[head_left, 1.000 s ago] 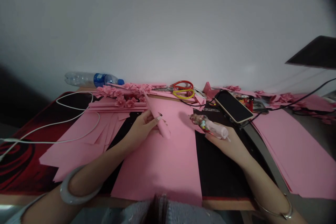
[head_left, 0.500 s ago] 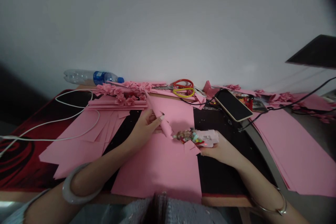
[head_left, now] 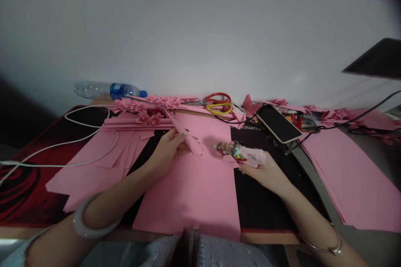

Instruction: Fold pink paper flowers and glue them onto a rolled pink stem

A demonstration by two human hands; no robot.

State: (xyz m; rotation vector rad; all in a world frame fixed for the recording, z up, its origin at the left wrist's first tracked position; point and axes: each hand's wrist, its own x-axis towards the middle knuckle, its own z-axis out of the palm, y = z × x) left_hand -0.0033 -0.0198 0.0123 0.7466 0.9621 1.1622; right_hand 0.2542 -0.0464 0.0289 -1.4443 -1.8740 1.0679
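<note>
My left hand [head_left: 169,150] is closed around a rolled pink paper cone [head_left: 194,144], its narrow end pointing up and away and its wide end towards the right. In my right hand [head_left: 266,175] is a pale glue gun [head_left: 252,156] covered with colourful small decorations near its tip, which points left. A small folded pink paper piece [head_left: 230,160] sits just below the gun's front; whether my fingers hold it I cannot tell. The tip and the cone are apart. Beneath both lies a large pink sheet [head_left: 191,200].
Pink paper flowers [head_left: 148,117] and paper rolls [head_left: 138,126] lie at the back left, beside a plastic bottle [head_left: 100,90]. Scissors [head_left: 219,104] rest behind the sheet. A phone [head_left: 278,123], a black cable [head_left: 351,123] and stacked pink sheets [head_left: 354,179] are at the right; a white cable [head_left: 87,162] loops left.
My right hand has drawn the glue gun slightly up and right, away from the cone. My left hand has shifted the cone a little to the left and turned its wide end.
</note>
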